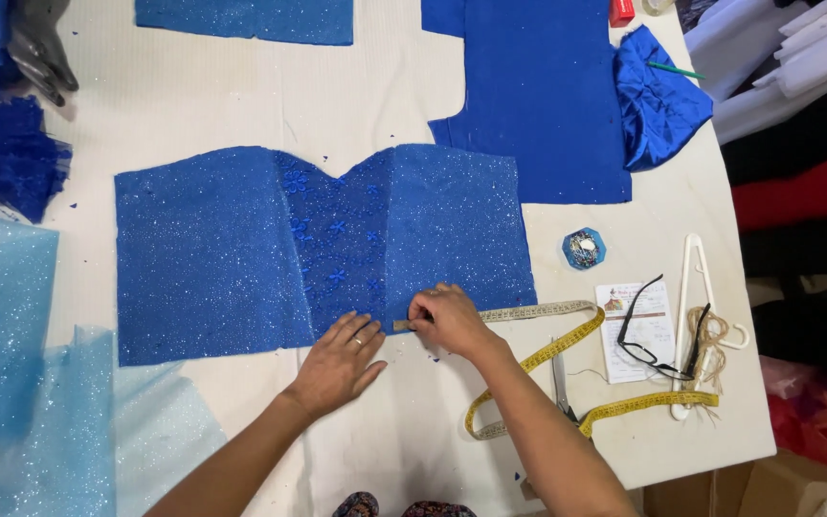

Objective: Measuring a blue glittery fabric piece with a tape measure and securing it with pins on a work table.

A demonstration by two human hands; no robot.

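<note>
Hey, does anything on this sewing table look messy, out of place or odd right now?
Mostly tidy. Small blue scraps dot the white table, and the yellow tape measure trails in loose loops beside the right hand.

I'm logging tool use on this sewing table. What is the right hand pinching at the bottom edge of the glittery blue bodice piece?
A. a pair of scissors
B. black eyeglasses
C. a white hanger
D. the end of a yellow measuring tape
D: the right hand pinches the end of the yellow measuring tape against the lower edge of the glittery blue bodice piece; the tape trails off to the right.
</note>
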